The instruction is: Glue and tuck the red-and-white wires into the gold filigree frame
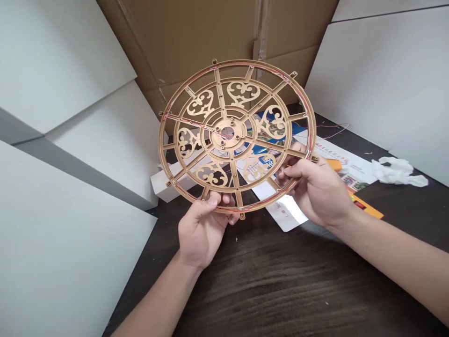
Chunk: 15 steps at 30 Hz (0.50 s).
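Golden openwork wheel [230,160] is held by both hands [201,229] [321,192].

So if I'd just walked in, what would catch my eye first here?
Most likely the big gold-coloured openwork wheel, held up above the dark table by two hands, the left at its lower edge and the right at its lower right. Next, perhaps, the red wires running around its rim, then the crumpled white tissue off to the right.

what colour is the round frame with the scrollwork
The round frame is gold all over, scrollwork included; the head view shows it best.
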Each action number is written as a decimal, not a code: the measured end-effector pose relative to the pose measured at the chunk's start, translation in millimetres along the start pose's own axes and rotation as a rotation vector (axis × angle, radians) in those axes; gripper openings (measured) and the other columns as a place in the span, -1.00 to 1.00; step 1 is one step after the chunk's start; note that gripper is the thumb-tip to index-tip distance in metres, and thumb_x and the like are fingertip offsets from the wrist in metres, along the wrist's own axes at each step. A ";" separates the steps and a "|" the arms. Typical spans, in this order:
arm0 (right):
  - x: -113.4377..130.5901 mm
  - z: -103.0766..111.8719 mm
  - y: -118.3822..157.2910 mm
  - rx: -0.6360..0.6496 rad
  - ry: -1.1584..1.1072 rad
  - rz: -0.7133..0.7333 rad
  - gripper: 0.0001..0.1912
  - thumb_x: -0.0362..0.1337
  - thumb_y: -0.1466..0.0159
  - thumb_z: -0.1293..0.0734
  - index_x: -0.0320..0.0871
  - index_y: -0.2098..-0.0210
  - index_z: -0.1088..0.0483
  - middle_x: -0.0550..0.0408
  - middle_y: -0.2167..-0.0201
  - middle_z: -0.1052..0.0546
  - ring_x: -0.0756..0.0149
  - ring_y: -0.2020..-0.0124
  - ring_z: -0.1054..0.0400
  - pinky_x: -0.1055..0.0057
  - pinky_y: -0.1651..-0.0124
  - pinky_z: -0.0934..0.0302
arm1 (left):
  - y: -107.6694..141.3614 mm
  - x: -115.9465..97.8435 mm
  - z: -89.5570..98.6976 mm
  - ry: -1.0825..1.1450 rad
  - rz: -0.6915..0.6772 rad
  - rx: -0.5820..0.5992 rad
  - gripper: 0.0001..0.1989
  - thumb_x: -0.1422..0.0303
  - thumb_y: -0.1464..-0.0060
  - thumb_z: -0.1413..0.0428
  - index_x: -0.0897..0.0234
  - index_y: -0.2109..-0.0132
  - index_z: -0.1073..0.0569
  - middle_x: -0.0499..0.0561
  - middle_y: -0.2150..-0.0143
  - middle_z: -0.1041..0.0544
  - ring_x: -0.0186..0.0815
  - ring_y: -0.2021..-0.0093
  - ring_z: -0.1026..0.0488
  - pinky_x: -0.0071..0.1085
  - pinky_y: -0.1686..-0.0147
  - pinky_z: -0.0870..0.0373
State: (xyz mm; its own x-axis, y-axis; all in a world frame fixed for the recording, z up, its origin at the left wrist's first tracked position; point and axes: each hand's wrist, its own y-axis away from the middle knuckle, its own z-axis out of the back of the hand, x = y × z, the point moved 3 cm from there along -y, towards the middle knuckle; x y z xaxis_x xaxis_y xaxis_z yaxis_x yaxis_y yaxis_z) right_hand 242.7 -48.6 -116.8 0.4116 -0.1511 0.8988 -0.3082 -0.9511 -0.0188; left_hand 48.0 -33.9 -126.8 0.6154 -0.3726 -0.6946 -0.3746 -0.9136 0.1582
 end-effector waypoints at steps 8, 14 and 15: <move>0.1 0.8 -1.3 -0.012 0.012 0.003 -0.83 -0.49 0.01 -0.30 -0.10 0.50 -0.27 0.08 0.47 -0.32 0.34 0.48 -0.06 0.34 0.49 0.12 | 2.3 -0.3 -2.2 -0.072 0.041 0.032 -0.77 0.50 0.25 -0.14 0.30 0.52 -0.17 0.05 0.34 -0.28 -0.30 0.34 -0.26 -0.39 0.43 -0.31; -0.1 -0.1 -1.9 -0.011 0.011 -0.008 -0.82 -0.48 0.03 -0.32 -0.11 0.50 -0.24 0.09 0.48 -0.29 0.35 0.49 -0.05 0.36 0.50 0.11 | 2.1 -0.2 -0.9 -0.066 0.018 0.100 -0.80 0.52 0.22 -0.11 0.29 0.47 -0.20 0.03 0.35 -0.29 -0.31 0.34 -0.27 -0.40 0.41 -0.30; -0.1 0.0 -2.0 -0.011 0.010 -0.007 -0.82 -0.48 0.03 -0.32 -0.11 0.50 -0.24 0.09 0.49 -0.29 0.36 0.49 -0.05 0.37 0.50 0.11 | 2.0 -0.1 -0.9 -0.070 0.013 0.117 -0.82 0.52 0.21 -0.11 0.29 0.45 -0.22 0.02 0.34 -0.29 -0.33 0.36 -0.26 -0.40 0.40 -0.29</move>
State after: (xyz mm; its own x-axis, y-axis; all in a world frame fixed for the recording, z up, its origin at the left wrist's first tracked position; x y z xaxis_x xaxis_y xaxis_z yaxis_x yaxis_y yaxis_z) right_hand 243.3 -46.7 -116.8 0.4056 -0.1417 0.9030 -0.3143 -0.9493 -0.0078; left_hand 47.8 -35.8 -125.7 0.5613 -0.3684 -0.7411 -0.4635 -0.8818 0.0874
